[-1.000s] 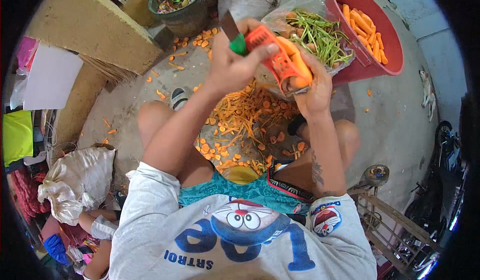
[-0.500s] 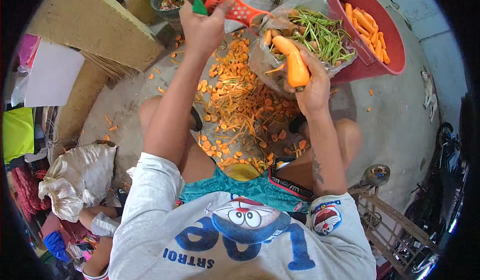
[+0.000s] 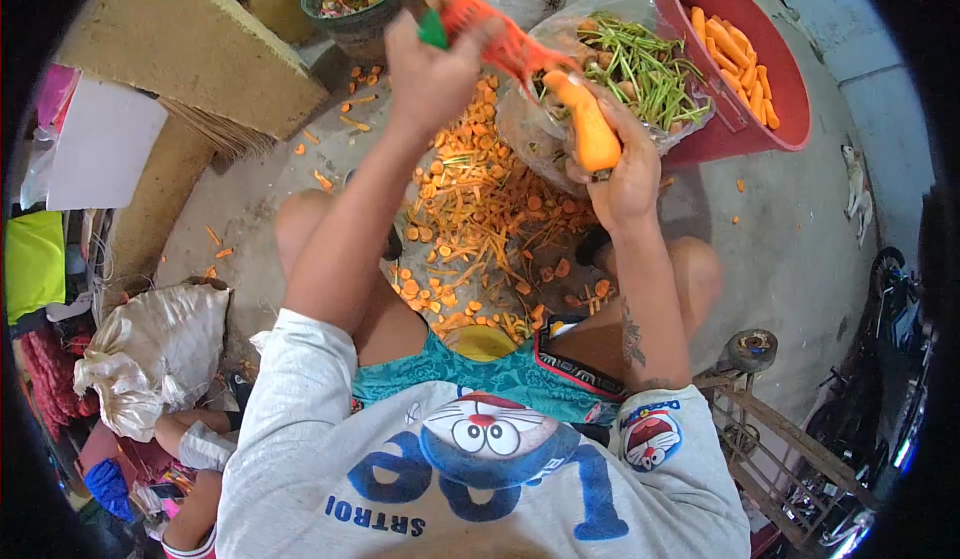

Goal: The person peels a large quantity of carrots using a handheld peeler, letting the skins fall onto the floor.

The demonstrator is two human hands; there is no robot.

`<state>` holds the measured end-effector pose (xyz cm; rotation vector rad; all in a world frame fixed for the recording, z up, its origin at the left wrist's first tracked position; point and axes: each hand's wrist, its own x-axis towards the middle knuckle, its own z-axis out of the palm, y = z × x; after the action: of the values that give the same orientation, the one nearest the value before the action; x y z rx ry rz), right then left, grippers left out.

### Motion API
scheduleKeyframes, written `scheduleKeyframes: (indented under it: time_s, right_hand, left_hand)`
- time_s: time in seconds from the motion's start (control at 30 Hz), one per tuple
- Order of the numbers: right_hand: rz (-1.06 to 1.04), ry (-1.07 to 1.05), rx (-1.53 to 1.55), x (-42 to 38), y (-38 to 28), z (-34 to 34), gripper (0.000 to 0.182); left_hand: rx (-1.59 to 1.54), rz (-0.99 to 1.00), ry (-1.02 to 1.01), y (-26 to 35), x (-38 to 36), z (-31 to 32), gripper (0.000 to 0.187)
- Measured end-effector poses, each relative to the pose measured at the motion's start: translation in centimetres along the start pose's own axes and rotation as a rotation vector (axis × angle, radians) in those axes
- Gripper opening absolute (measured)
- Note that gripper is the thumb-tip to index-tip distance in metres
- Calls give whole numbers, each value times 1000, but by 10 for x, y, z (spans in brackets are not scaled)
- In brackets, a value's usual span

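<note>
My left hand (image 3: 430, 79) is closed around an orange peeler (image 3: 490, 39) with a perforated body, its far end right at the upper tip of the carrot. A dark tool with a green part (image 3: 432, 29), which looks like a knife, sticks up from the same hand. My right hand (image 3: 628, 174) grips a bright orange peeled carrot (image 3: 596, 139) by its thick end, the narrow end pointing up and left. Just behind it sits a clear plastic bag (image 3: 535, 144) of unpeeled carrots with green stems (image 3: 650, 79). Below both hands, carrot slices and peelings (image 3: 490, 209) cover the floor.
A red tub (image 3: 790, 109) holding peeled carrots (image 3: 735, 49) stands beyond the bag. A waste bin (image 3: 355, 24) is at the top left, near a concrete block (image 3: 190, 39). On the left lies a white sack (image 3: 155, 354); a metal frame (image 3: 780, 429) is at lower right.
My left hand has moved right and slightly down, bringing the peeler to the carrot's tip. My right hand keeps hold of the carrot, nearly in the same place.
</note>
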<state>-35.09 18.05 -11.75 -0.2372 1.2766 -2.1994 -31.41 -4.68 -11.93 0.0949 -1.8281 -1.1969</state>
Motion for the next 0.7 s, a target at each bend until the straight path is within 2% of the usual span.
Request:
scheduleKeyframes:
  time_s: [0.03,0.1,0.17,0.2,0.27,0.3,0.37,0.4,0.47,0.5,0.53,0.6,0.63,0.7]
  right_hand:
    - [9,-47,-14,-3,-2,-2,41]
    - [8,-103,-21,-2,-1,-1,41]
    - [-15,-46,11,0,2,0,41]
    - [-24,-26,21,1,1,1,40]
    - [-8,-33,-47,-1,-3,6,41]
    - [1,-35,-73,-1,-3,6,41]
    - [-2,-40,-65,0,2,1,42]
    - [-7,-41,-59,1,5,-1,42]
    - [-35,1,31,4,3,-3,42]
    - [-48,14,60,6,0,-4,42]
    - [12,-32,60,5,-2,-6,42]
    - [82,-76,55,2,-2,-4,43]
    - [52,-52,48,-1,0,5,44]
    - [56,-16,34,-9,-6,16,43]
  left_hand:
    - [-221,-141,47,-3,9,-3,16]
    - [-225,-164,78,-4,18,-14,16]
    - [-198,-220,61,7,12,-12,17]
    - [-190,-196,22,9,-1,-2,18]
    - [-83,-14,-213,24,-13,3,20]
    - [-85,-23,-208,14,-5,2,20]
    - [-134,86,21,-14,16,-8,21]
    - [-133,90,17,-9,19,-14,21]
    - [-226,-149,54,2,24,-22,22]
    - [-269,-165,12,19,13,-14,21]
    - [-184,-204,-51,21,-5,-8,22]
    - [-388,-58,-199,37,-25,15,21]
    - [-388,-70,-191,28,-21,14,21]
    - [-161,117,-99,3,2,5,19]
